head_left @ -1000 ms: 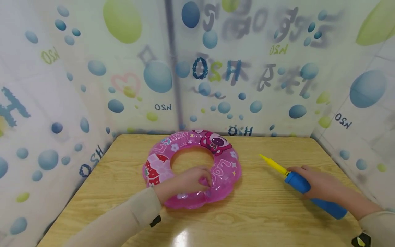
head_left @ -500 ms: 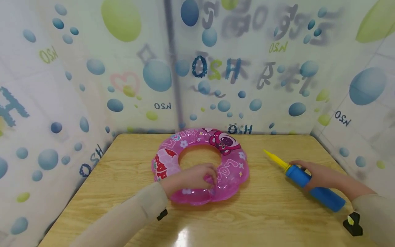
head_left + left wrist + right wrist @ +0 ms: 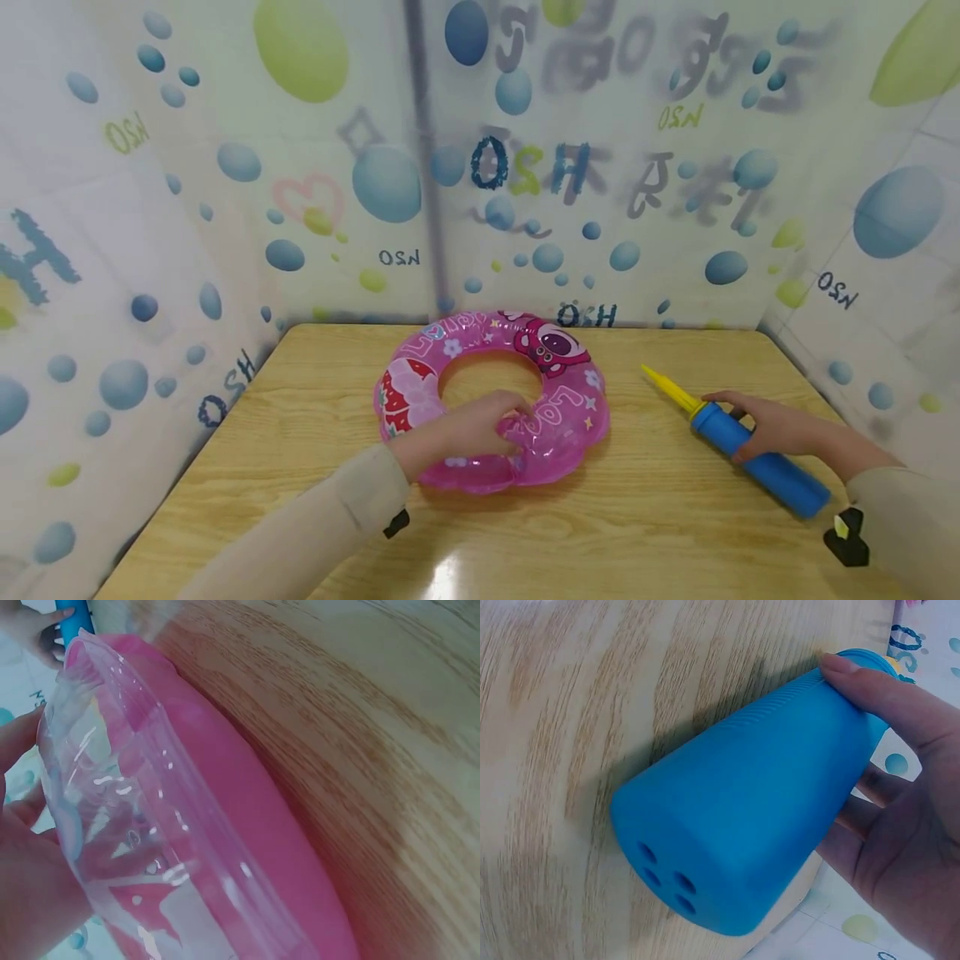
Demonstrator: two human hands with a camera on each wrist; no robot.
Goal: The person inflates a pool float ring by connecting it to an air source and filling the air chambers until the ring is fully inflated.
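Observation:
A pink inflatable swim ring [image 3: 573, 387] with a bear and strawberry print lies on the wooden table [image 3: 645, 533], its clear top slightly wrinkled in the left wrist view. Curled over the ring's near inner edge, my left hand [image 3: 468, 429] holds it with fingers and thumb at the plastic; its fingertips are partly hidden. To the right, my right hand [image 3: 783, 429] grips a blue hand pump [image 3: 787, 483] from above, thumb on one side and fingers on the other. The pump's yellow nozzle [image 3: 671, 392] points away and toward the left. Small holes [image 3: 684, 883] show in its blue end.
A pale curtain [image 3: 637, 100] printed with blue and green bubbles and mirrored lettering hangs right behind the table and along both sides. Beige sleeves with a black wrist piece [image 3: 847, 537] cover both forearms.
My left hand and the swim ring have shifted a little to the right together. The pump in my right hand has moved slightly away from me and turned a little.

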